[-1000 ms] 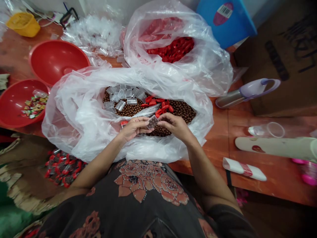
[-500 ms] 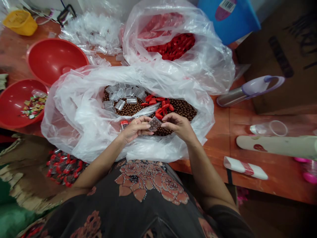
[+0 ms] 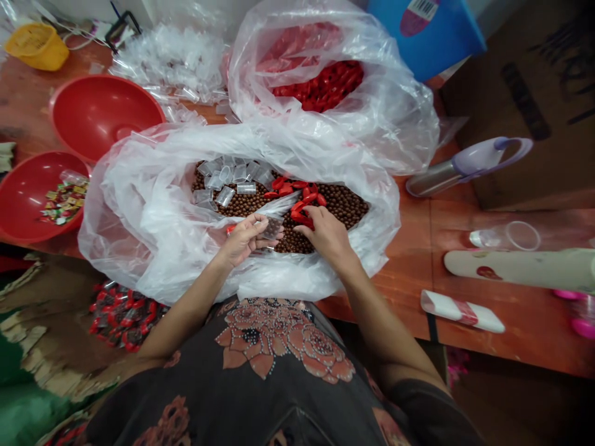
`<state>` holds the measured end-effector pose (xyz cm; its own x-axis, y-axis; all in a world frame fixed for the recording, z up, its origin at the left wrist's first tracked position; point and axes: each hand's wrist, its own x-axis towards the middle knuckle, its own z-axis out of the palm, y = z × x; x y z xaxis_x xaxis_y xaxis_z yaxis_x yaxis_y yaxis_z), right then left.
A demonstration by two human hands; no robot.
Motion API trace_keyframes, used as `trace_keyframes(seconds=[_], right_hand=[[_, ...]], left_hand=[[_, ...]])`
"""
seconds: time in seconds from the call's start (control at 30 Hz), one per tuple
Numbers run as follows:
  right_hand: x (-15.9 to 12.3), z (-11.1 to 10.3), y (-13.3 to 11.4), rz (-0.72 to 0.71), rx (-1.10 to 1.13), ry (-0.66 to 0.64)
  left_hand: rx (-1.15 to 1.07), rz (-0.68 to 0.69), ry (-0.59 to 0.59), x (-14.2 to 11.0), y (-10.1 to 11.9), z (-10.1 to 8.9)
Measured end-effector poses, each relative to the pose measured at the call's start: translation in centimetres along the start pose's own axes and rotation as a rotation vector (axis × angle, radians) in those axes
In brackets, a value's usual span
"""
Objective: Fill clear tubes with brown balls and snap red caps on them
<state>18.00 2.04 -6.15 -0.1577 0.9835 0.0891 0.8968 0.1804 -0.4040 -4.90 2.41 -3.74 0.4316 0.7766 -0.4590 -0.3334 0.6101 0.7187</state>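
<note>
My left hand [image 3: 245,240] pinches a small clear plastic container [image 3: 272,228] with brown balls inside, tilted over the open white bag. Just to its right, my right hand [image 3: 328,232] has its thumb and fingers around a red plastic cap [image 3: 300,215] at the near edge of a small heap of caps. Brown balls [image 3: 346,207] fill the bottom of the white plastic bag [image 3: 153,204]. On the balls, left of the red caps, lie several empty clear containers [image 3: 225,196]. Part of another red cap [image 3: 230,229] shows behind my left hand.
Behind stands a second bag [image 3: 400,118] of red caps [image 3: 334,87]. Red bowls [image 3: 105,111] and a pile of clear containers [image 3: 176,62] are at left. Capped, filled containers [image 3: 123,316] lie lower left. A steel flask [image 3: 430,178] and a cardboard box [image 3: 525,124] are right.
My right hand has left the filled container and moved to the red caps, closing around one. My left hand has shifted slightly left, still holding the container.
</note>
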Motion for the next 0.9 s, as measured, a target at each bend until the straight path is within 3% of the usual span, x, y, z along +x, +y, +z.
trace_keyframes(seconds=[0.1,0.17,0.27,0.37,0.43,0.63,0.9], right_hand=[[0.3,1.1,-0.4,-0.066,-0.107,0.014],[0.4,1.3,-0.2,-0.067,-0.039,0.046],[0.2,0.9,0.3,0.004,0.289,0.086],[-0.3,-0.1,0.0,0.056,0.694,0.032],[-0.6,-0.9,-0.6,0.05,0.82,-0.012],[-0.8,-2.8,-2.0,-0.057,0.77,-0.022],[-1.1,-2.6,-1.9,-0.186,0.569,0.043]], left_hand=[[-0.028,0.019,-0.013,0.1,-0.1,0.1],[-0.043,0.025,-0.014,0.1,-0.2,0.2],[-0.039,0.028,-0.017,0.1,-0.2,0.4],[-0.014,0.015,-0.027,0.2,-0.3,0.7],[-0.003,-0.003,-0.043,0.3,-0.4,0.9],[0.066,-0.012,-0.086,0.6,-1.1,0.9],[0.167,0.032,-0.069,0.2,-1.1,1.4]])
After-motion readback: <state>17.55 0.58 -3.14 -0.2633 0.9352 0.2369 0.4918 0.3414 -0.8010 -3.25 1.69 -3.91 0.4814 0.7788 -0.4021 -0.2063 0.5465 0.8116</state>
